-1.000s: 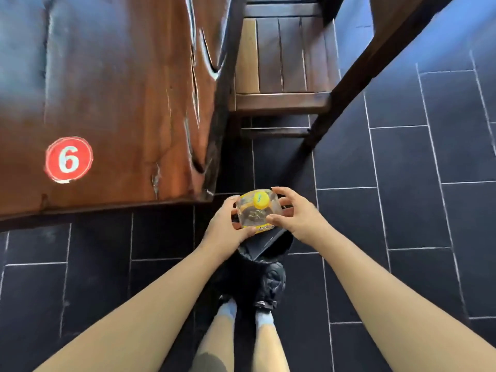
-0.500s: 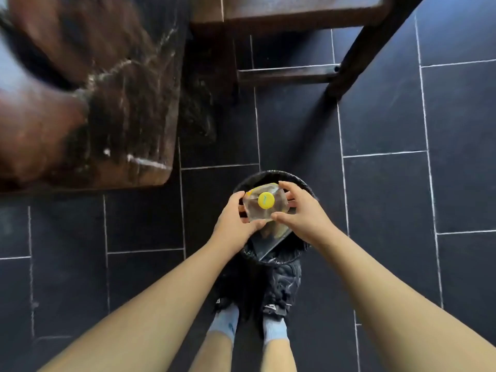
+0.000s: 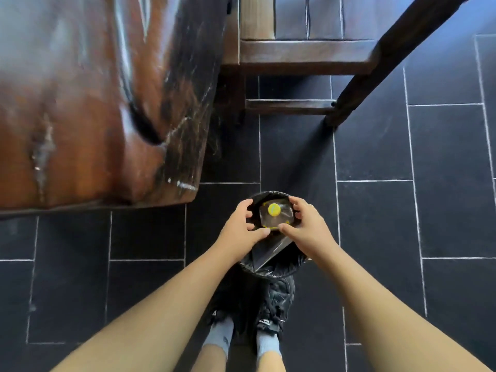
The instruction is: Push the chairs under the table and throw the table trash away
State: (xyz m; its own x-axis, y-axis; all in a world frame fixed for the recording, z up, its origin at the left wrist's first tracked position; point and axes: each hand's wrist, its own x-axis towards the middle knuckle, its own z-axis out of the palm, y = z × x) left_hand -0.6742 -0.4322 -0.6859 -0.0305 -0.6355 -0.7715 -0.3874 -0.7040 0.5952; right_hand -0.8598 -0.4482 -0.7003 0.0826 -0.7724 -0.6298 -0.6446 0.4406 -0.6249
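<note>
Black trainers (image 3: 273, 302) and grey-blue socks (image 3: 218, 335) stand on dark slate tiles (image 3: 442, 216) at the bottom of the view, just behind a small bin lined with a black bag (image 3: 271, 267). Over its mouth the left hand (image 3: 239, 229) and right hand (image 3: 308, 228) cup a clear plastic bottle (image 3: 275, 218) between them, fingers curled against its sides, thumbs nearly meeting, its yellow cap (image 3: 274, 209) facing up. Beyond, to the left, lies the corner of a reddish-brown wooden table (image 3: 94, 108); a dark wooden chair (image 3: 306, 53) stands beside it, its seat partly tucked under the edge.
</note>
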